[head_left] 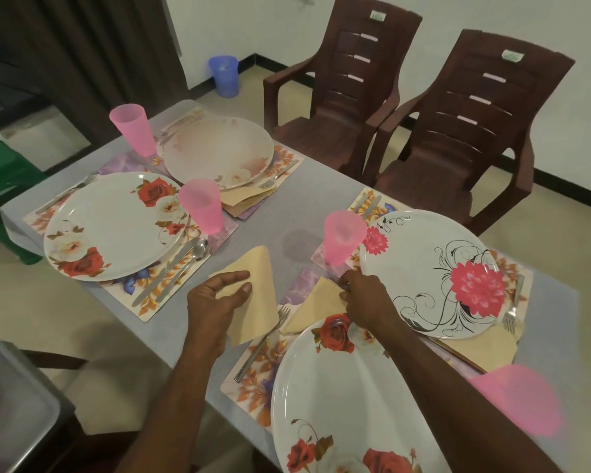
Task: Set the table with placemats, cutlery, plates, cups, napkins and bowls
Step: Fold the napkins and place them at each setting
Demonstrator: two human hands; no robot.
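Now left hand [215, 298] pinches folded napkin [253, 295] between thumb and fingers; right hand [365, 298] grips second napkin [316, 310] corner.

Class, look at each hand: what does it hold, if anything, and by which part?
The left hand pinches a folded beige napkin by its left edge. The right hand grips a second napkin at its upper corner.

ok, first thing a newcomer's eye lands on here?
Probably the two hands mid-table: the left hand holds a folded beige napkin, while the right hand pinches another napkin tucked by the near rose plate. Next, the pink cups among four floral plates.
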